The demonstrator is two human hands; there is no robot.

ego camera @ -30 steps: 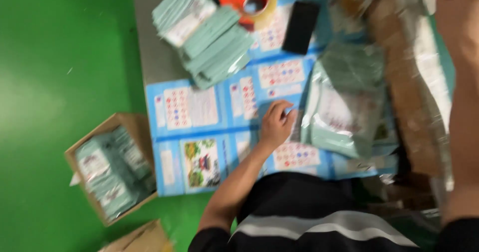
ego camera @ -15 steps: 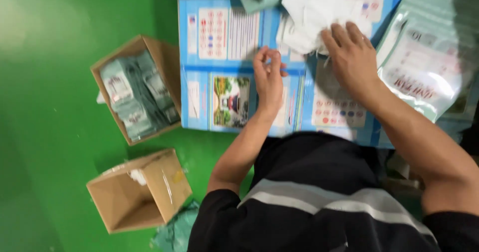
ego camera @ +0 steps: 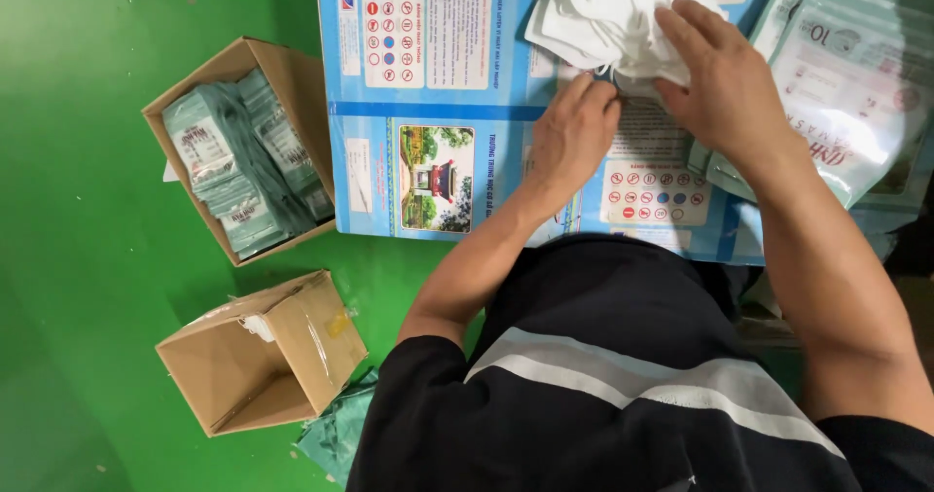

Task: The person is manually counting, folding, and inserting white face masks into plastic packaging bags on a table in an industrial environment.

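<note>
A loose stack of white face masks [ego camera: 613, 15] lies on the blue printed sheets [ego camera: 438, 132] at the table's far edge. The right hand [ego camera: 725, 88] curls over its near side, fingers gripping it. The left hand [ego camera: 574, 137] pinches the stack's lower edge from beside it.
</note>
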